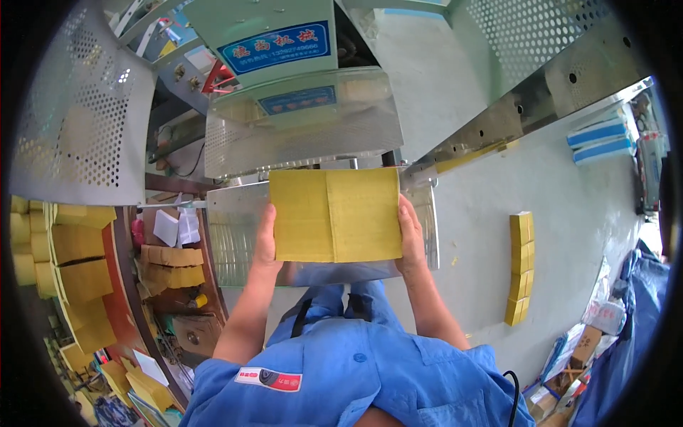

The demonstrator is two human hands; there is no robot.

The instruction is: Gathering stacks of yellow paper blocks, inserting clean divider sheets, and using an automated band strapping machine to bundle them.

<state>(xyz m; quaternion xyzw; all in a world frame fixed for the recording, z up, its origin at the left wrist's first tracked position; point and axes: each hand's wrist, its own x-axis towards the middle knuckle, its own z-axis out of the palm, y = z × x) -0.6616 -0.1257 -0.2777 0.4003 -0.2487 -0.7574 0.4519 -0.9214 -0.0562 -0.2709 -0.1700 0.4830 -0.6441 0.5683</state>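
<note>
The left hand (265,238) and the right hand (413,238) press flat against opposite ends of a yellow block (336,215), holding it between them above a shiny steel table (233,235). A seam runs down the block's middle; whether it touches the steel, I cannot tell. Beyond stands a pale machine (256,14) with a clear guard (306,135). A perforated panel (92,121) rises at left, and a steel beam (526,107) slants off right. On the grey floor (469,285), well apart, lies a yellow row (521,267), with a blue tarp (619,356) farther right. Yellow stacks (82,277) line the left side.
</note>
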